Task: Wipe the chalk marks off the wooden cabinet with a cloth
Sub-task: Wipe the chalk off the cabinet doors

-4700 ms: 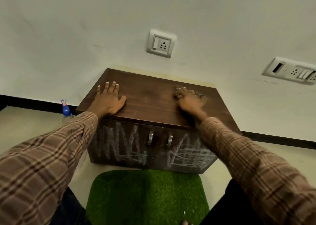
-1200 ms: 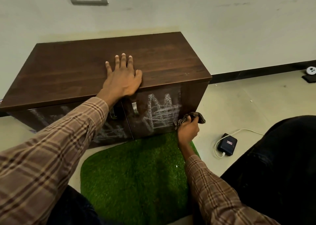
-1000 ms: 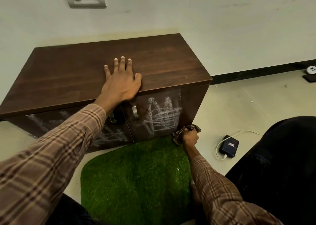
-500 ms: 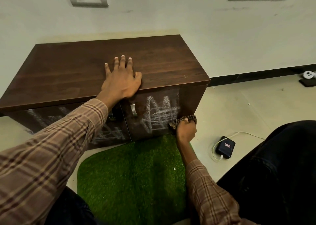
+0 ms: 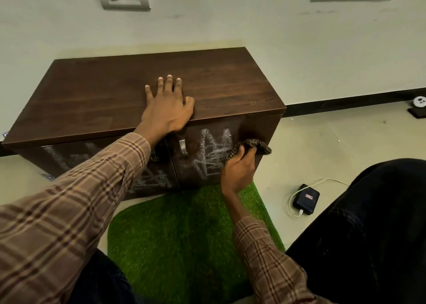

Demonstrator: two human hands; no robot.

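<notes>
The wooden cabinet [image 5: 143,96] is seen in the middle of the frame, against the wall, with chalk marks [image 5: 207,156] on its right door and more chalk, partly hidden by the sleeve, on its left door [image 5: 69,158]. The cloth [image 5: 253,145] is bunched and gripped by the right hand [image 5: 238,172], which is closed around it and pressed against the right edge of the right door, just right of the frame's centre. The left hand [image 5: 167,110] is laid flat and open on the cabinet top, holding nothing. Several risks can be judged from here. Because the cloth is bunched small, the chalk may only be smeared into a grey film instead of being lifted. If the cloth is dragged over the door handle [image 5: 182,145], it could be caught there. The door may also be pushed or rattled if the bracing hand is lifted. Chalk dust could be dropped on the green mat [image 5: 184,246] below.
</notes>
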